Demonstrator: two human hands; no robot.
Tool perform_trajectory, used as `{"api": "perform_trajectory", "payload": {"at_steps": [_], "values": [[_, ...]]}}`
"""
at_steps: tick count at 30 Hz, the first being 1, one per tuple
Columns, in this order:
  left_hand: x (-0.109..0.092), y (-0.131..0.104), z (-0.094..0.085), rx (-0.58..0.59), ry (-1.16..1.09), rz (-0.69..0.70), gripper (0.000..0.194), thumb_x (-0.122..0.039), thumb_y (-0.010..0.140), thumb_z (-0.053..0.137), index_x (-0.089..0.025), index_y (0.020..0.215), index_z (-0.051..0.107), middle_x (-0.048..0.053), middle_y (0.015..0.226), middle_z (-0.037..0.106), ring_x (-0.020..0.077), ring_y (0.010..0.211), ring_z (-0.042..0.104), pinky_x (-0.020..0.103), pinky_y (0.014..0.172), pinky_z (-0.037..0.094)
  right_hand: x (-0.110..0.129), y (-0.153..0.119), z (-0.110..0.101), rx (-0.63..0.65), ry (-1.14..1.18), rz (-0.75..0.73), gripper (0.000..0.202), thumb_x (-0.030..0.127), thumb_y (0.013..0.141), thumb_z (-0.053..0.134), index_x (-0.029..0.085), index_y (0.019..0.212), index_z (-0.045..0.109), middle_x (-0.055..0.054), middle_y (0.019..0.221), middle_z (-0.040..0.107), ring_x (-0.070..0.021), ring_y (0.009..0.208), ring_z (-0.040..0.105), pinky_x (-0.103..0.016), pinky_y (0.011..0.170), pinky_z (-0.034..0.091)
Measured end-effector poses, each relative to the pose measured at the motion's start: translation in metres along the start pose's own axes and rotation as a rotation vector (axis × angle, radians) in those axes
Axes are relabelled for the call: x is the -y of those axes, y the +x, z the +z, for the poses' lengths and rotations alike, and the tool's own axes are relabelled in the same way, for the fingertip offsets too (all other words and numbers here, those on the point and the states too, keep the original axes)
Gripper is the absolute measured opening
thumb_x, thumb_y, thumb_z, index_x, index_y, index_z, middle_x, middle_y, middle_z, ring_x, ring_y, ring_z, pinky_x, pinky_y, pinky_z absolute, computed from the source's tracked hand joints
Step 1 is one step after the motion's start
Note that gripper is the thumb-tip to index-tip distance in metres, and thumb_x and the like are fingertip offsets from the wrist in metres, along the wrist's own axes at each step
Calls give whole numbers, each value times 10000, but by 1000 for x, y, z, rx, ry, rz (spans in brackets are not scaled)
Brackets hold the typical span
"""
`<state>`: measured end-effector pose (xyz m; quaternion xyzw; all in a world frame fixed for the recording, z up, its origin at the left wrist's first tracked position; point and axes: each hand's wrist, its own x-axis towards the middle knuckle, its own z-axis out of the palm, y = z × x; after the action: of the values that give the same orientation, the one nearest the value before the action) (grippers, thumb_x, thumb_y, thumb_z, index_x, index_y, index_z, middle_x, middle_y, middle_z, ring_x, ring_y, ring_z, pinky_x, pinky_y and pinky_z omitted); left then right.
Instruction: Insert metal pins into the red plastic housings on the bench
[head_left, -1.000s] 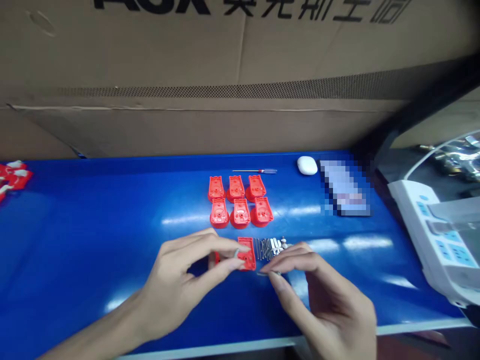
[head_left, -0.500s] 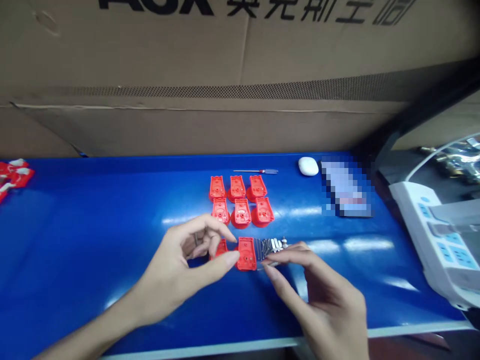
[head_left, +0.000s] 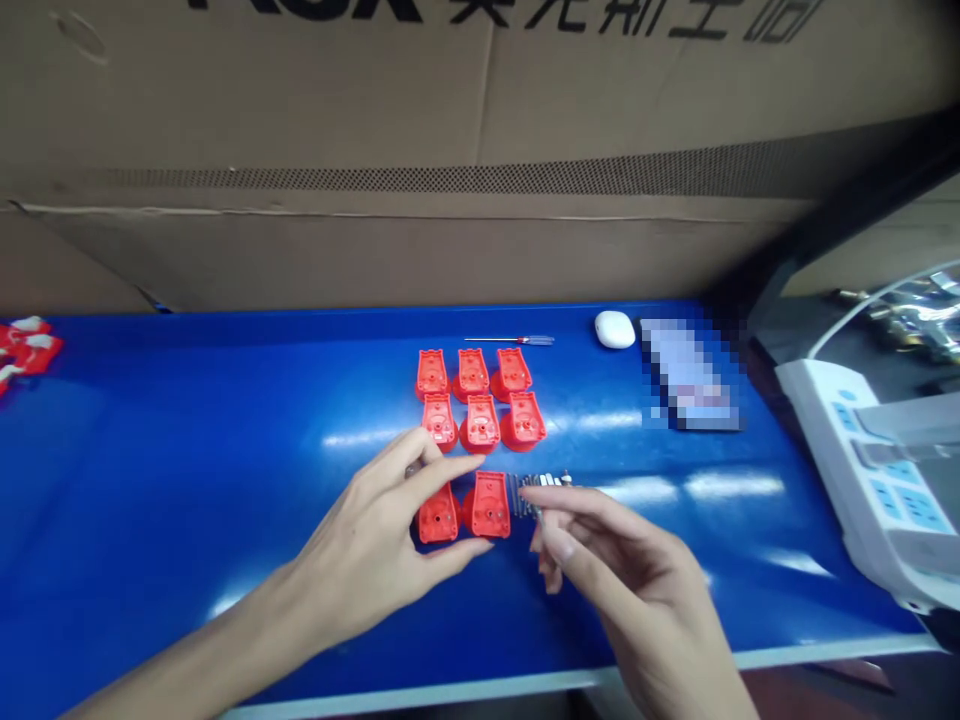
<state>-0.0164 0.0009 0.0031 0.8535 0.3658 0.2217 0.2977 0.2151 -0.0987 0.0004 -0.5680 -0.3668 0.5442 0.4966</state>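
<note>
My left hand (head_left: 375, 520) lies over the front row of red plastic housings. Its thumb and index finger are apart, one at the near edge and one at the far edge of the right-hand housing (head_left: 491, 505); I cannot tell whether they touch it. Another red housing (head_left: 438, 516) sits beside it, partly behind the fingers. To the right, my right hand (head_left: 622, 560) pinches thumb and forefinger together over something small that I cannot make out. Just beyond those fingertips is a row of thin dark metal pins (head_left: 516, 494) and small white parts (head_left: 549, 480), partly hidden.
Two rows of red housings (head_left: 480, 425) stand farther back on the blue table (head_left: 187, 450). Behind them are a screwdriver (head_left: 510, 340), a white case (head_left: 615, 330) and a blurred-out flat object (head_left: 690, 375). A power strip (head_left: 877, 490) stands at right, a cardboard box (head_left: 375, 260) behind.
My left thumb and index finger have moved from the left side of the right-hand housing to span it. My right hand's fingertips have shifted slightly, with the other fingers now curling beneath.
</note>
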Motion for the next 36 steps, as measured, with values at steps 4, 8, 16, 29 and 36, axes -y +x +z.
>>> {"api": "perform_trajectory", "payload": {"at_steps": [4, 8, 16, 29, 36], "values": [[1, 0, 1, -4, -6, 16, 509, -317, 949, 876, -307, 1424, 693, 30, 1127, 605, 172, 922, 638, 331, 799, 585, -3, 1, 2, -1, 157, 120, 337, 483, 957, 836, 245, 1193, 868, -75, 920, 769, -164, 746, 669, -276, 634, 583], [0, 1, 0, 2, -30, 17, 478, -293, 947, 878, -330, 1389, 700, 17, 1100, 590, 166, 909, 624, 320, 790, 574, 0, 1, 2, -7, 175, 172, 381, 493, 945, 852, 266, 1251, 854, -51, 917, 747, -125, 689, 597, -263, 622, 539], [1, 2, 3, 12, -30, 8, 509, -334, 932, 897, -321, 1399, 694, 21, 1115, 577, 168, 911, 618, 330, 797, 580, 3, 2, 5, 10, 244, 206, 392, 486, 917, 882, 255, 1232, 855, -54, 926, 734, -131, 725, 600, -252, 617, 526], [-1, -1, 1, -44, -26, 66, 477, -295, 897, 921, -281, 1330, 721, 37, 1132, 544, 176, 938, 612, 337, 814, 582, 6, 4, 2, -43, 36, 75, 345, 523, 920, 861, 192, 1003, 811, -68, 824, 776, -183, 678, 696, -295, 591, 590], [-2, -2, 2, -64, -2, 120, 441, -282, 914, 902, -252, 1313, 717, 43, 1111, 553, 174, 914, 610, 323, 782, 572, 4, -8, 5, -173, -316, -149, 160, 422, 966, 827, 266, 980, 856, -43, 971, 823, -180, 761, 733, -292, 680, 611]]}}
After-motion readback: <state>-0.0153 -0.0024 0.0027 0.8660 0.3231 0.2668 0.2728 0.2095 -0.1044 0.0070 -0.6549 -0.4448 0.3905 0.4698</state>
